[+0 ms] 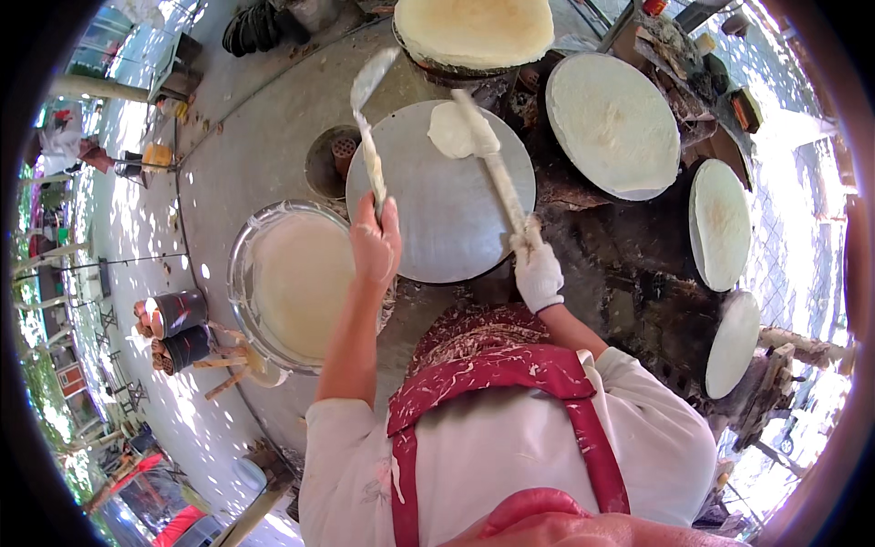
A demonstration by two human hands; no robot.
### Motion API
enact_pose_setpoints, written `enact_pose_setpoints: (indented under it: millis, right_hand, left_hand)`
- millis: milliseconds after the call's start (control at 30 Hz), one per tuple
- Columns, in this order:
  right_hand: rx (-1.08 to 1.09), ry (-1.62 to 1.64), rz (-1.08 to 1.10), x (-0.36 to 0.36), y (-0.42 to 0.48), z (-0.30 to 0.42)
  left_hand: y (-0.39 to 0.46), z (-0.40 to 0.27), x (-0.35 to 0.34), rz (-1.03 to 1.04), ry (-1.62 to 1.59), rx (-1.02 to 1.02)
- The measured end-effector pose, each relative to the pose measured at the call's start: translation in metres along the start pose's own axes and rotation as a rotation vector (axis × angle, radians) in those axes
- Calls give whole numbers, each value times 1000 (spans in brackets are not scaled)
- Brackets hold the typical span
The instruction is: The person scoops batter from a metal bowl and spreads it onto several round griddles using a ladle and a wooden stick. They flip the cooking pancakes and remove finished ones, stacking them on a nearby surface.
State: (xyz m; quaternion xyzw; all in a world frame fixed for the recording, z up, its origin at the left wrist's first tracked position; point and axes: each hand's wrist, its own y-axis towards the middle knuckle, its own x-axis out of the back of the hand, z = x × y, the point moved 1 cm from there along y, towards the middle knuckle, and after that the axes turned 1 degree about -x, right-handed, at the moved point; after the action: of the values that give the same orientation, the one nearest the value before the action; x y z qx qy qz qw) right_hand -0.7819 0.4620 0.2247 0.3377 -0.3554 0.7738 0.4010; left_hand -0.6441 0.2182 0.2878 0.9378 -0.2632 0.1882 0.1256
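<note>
My bare left hand [377, 239] grips the handle of a batter-coated ladle [369, 89], raised over the left edge of a round griddle [437, 205]. In my right hand [538, 273], which wears a white knitted glove, is a long batter-caked wooden spreader [502, 184]. Its head rests at or just above a small pool of pale batter [451, 130] near the griddle's far edge; contact cannot be told. Most of the griddle surface is bare grey. A wide metal basin of batter [301, 280] stands to the left, beside my left forearm.
A stack of thin round flatbreads [475, 31] lies beyond the griddle. To the right, more griddles carry a large flatbread [612, 123], a folded one [721, 225] and a pale round [733, 345]. Buckets of perforated briquettes [174, 314] and a wooden stool [256, 366] stand left.
</note>
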Motion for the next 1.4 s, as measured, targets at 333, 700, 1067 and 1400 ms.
enact_pose_setpoints:
  millis: [333,700,1067,1400]
  right_hand:
    - [-34,511,121,-41,54,4]
    - [12,426,342,-30,69,-15]
    - [143,492,621,20,102,3]
    - [233,578,909,23,165,0]
  left_hand:
    - [-91,36,61,-53,-301,321]
    - [-122,61,79,-96,-366,572]
    - [-166,47,70,-224,-240,631]
    - [-182,13,14,-357,-273,717]
